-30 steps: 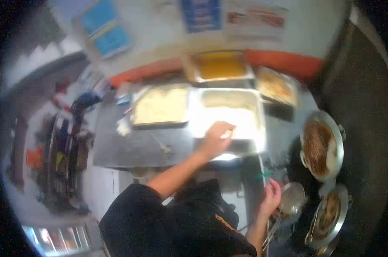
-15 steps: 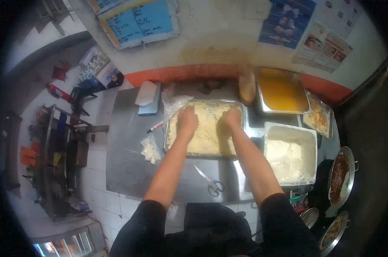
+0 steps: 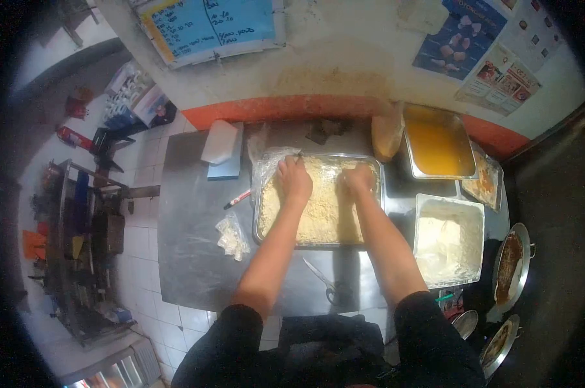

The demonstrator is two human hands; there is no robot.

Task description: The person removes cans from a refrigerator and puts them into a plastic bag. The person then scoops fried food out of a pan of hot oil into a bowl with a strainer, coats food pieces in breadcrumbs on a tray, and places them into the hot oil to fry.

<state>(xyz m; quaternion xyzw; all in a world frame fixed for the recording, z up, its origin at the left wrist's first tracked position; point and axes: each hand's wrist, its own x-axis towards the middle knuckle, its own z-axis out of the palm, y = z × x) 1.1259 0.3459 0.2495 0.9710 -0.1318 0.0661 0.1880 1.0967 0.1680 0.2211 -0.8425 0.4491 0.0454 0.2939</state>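
Note:
A metal tray (image 3: 258, 216) holds a pale yellow, crumbly flour mixture (image 3: 321, 210). My left hand (image 3: 296, 181) is in the mixture near the tray's far left part, fingers curled down into it. Toward the far right side, my right hand (image 3: 359, 180) is closed in the same crumbs, its fingertips hidden. Clear plastic (image 3: 270, 161) lies over the tray's far left corner. Scissors (image 3: 320, 275) rest on the metal table in front of the tray. Right of it stands a white tub (image 3: 450, 246) with pale flour inside.
A deep pan (image 3: 438, 145) of orange-yellow liquid stands at the back right. A marker (image 3: 237, 199), a small plastic bag (image 3: 230, 239) and a white-and-blue box (image 3: 223, 152) lie left. Round pans (image 3: 512, 268) sit beyond the metal table's (image 3: 189, 233) right edge.
The camera view has shifted, so the tray and table items appear farther right and slightly lower. Both hands stay in the mixture, a little farther in from the tray's sides.

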